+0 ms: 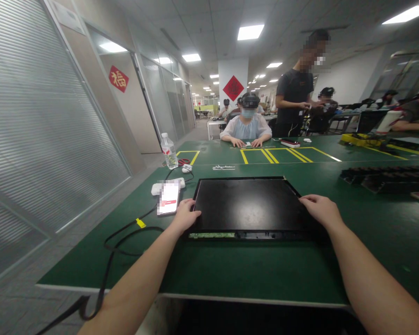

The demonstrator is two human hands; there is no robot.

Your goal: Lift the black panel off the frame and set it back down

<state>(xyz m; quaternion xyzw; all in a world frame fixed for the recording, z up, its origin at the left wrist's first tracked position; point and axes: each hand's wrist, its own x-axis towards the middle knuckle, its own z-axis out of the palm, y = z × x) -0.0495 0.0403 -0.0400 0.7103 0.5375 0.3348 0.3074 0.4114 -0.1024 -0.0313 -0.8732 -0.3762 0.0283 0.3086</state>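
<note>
In front of me on the green table lies a flat black display panel (247,202), its dark screen face up. Along its near edge a strip with a green circuit board (212,235) shows. My left hand (186,215) grips the panel's left edge, thumb on top and fingers at the side. On the opposite edge, my right hand (321,209) pinches the frame near its right side. The undersides of the fingers on both hands are hidden. Just left of my left hand is a lit phone (169,197), leaning on a white power strip (157,188).
A black cable (117,246) with a yellow tag runs across the left of the green table (265,274). Behind it stand a water bottle (169,151) and red-handled scissors (184,162). Dark metal parts (387,179) lie at right. A person (247,125) sits opposite; another stands behind.
</note>
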